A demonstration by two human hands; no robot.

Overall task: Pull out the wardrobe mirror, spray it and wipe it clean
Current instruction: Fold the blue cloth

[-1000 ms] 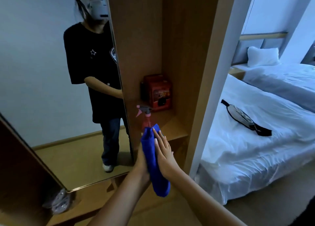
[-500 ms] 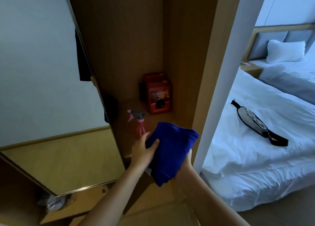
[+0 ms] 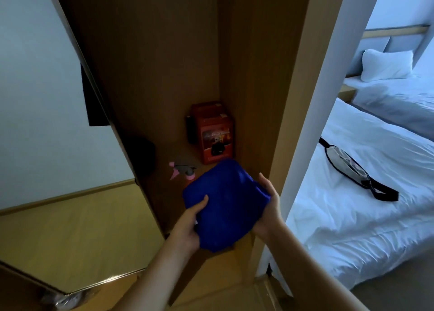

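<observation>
The one camera is sitting on the person's head, looking forward and down into the open wardrobe (image 3: 246, 76) from close by, with the shelf (image 3: 169, 160) lying near the middle of the wide frame. It is taking in the mirror (image 3: 47, 146) slanting along the left edge and the bed (image 3: 352, 181) along the right edge, while both forearms are reaching in from the bottom edge toward the shelf's front edge.
</observation>
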